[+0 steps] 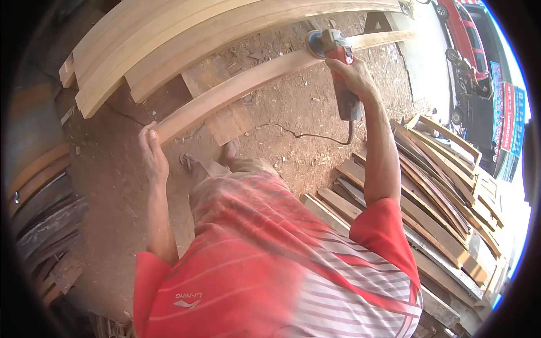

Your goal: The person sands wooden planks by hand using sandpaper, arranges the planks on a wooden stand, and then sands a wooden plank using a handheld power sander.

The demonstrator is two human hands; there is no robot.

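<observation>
Left hand: At the near end of a long wooden strip (242, 85), the left hand (153, 158) grips the wood, thumb laid over the top; the other fingers are partly hidden.
Right hand: Clasped about the red body of a handheld power tool (347, 101), the right hand (355, 73) shows its thumb, with most of the fingers out of sight behind the housing.
Tool: A blue-edged disc (314, 44) sits over the strip's face, well along from the left hand; a dark cord (315, 136) trails onto the dirt ground (124, 186). Any label on the tool cannot be read.
Strip: It crosses above the ground and a flat board (231, 121), its far end reaching the ground's edge by the pale pavement (414, 62).
Timber: Wide planks (186, 39) lie beyond the strip, along the ground's far edge; a pile of frames and offcuts (417, 208) fills the right edge.
Shirt: "LI-NING," upside down in view, marks the red striped shirt (236, 270), beside a white logo (187, 303).
Street: A red vehicle (468, 34) stands near a blue sign (518, 118) and a red sign (507, 118), the latter apparently reading "TERPERCAYA"; other lettering is too small to read surely.
</observation>
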